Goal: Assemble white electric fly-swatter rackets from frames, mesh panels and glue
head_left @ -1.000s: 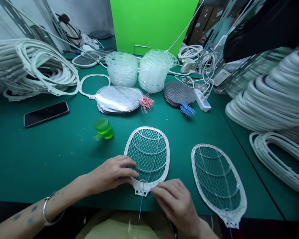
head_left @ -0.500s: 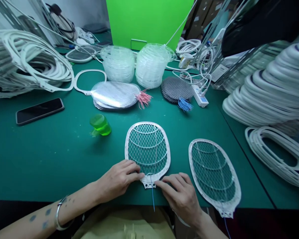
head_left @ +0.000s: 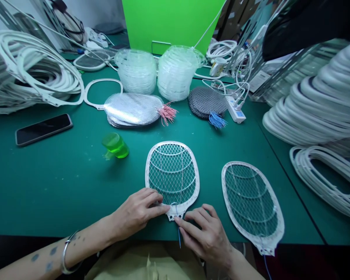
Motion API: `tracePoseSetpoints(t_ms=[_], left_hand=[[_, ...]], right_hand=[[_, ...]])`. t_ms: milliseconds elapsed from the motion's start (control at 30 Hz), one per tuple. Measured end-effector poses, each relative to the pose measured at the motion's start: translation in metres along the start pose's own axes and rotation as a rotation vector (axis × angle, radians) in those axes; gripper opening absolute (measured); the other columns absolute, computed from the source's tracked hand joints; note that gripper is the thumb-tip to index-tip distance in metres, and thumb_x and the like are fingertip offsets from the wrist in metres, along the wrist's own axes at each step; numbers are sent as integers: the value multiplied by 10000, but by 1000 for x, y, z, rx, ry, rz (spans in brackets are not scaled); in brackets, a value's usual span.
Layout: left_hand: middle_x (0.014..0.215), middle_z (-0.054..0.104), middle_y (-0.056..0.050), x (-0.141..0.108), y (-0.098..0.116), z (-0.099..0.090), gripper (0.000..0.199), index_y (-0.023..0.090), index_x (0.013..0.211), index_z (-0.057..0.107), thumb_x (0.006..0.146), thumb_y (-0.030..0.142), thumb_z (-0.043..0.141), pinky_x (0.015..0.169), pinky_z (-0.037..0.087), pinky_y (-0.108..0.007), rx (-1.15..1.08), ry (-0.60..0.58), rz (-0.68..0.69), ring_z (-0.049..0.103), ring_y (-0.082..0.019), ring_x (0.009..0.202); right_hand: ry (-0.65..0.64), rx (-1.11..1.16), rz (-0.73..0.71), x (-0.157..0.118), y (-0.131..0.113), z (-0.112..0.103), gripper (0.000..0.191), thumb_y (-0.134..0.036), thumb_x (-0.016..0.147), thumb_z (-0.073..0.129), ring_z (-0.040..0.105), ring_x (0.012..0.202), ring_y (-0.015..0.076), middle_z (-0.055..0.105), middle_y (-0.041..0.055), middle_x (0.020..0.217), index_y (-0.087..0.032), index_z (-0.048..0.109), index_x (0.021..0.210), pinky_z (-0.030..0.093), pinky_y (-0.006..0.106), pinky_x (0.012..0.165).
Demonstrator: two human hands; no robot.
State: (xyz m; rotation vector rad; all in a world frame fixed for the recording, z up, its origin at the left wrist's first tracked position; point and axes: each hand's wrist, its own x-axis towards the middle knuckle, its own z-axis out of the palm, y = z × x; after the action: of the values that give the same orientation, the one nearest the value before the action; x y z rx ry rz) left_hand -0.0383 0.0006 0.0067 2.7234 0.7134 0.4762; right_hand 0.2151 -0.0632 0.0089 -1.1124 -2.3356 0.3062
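Note:
A white oval fly-swatter frame with wire mesh lies flat on the green mat in front of me. My left hand grips its lower left rim, with the fingertips reaching the neck. A thin blue wire hangs down from the neck tab past the frame's end. My right hand pinches that wire between thumb and forefinger, just below the tab. A second meshed frame lies to the right, out of reach of my fingers, with a blue wire at its end.
Stacks of white frames rise on the right, and a coiled heap sits on the left. Behind are mesh discs with pink and blue wires, clear plastic stacks, a power strip, a phone and a green cup.
My left hand has slid from the mesh down to the rim by the neck. My right hand has moved up and in to the blue wire below the tab.

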Motion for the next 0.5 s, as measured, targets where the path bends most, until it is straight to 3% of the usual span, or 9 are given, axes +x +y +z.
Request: tracePoseSetpoints(t_ms=[233, 333, 400, 500], left_hand=[[1022, 629, -62, 5, 4, -1, 348, 217, 1160, 614, 924, 33, 436, 767, 493, -329, 46, -74, -5, 588, -199, 910], [1021, 645, -52, 8, 4, -5, 330, 238, 1152, 625, 913, 63, 480, 823, 486, -357, 115, -110, 14, 605, -201, 915], [1152, 654, -59, 11, 4, -10, 334, 244, 1192, 623, 913, 108, 498, 962, 443, -410, 163, -124, 59, 594, -228, 1075], [1406, 556, -34, 14, 3, -19, 403, 223, 1315, 569, 920, 195, 492, 1186, 202, -482, 165, -176, 142, 376, -260, 1393]], right_hand=[[-50, 67, 21, 4, -1, -4, 219, -173, 881, 613, 597, 757, 157, 689, 17, 854, -229, 672, 1085, 336, 361, 780], [-59, 141, 183, 14, -1, -8, 65, -255, 903, 635, 588, 752, 151, 671, -4, 813, -227, 650, 959, 325, 344, 763], [-100, 142, 371, 26, 2, -9, 122, -280, 898, 662, 571, 739, 144, 645, -21, 769, -209, 594, 827, 313, 330, 745], [-310, 114, 510, 48, 13, -12, 258, -277, 848, 731, 556, 713, 136, 626, -47, 734, -197, 522, 720, 287, 319, 716]])
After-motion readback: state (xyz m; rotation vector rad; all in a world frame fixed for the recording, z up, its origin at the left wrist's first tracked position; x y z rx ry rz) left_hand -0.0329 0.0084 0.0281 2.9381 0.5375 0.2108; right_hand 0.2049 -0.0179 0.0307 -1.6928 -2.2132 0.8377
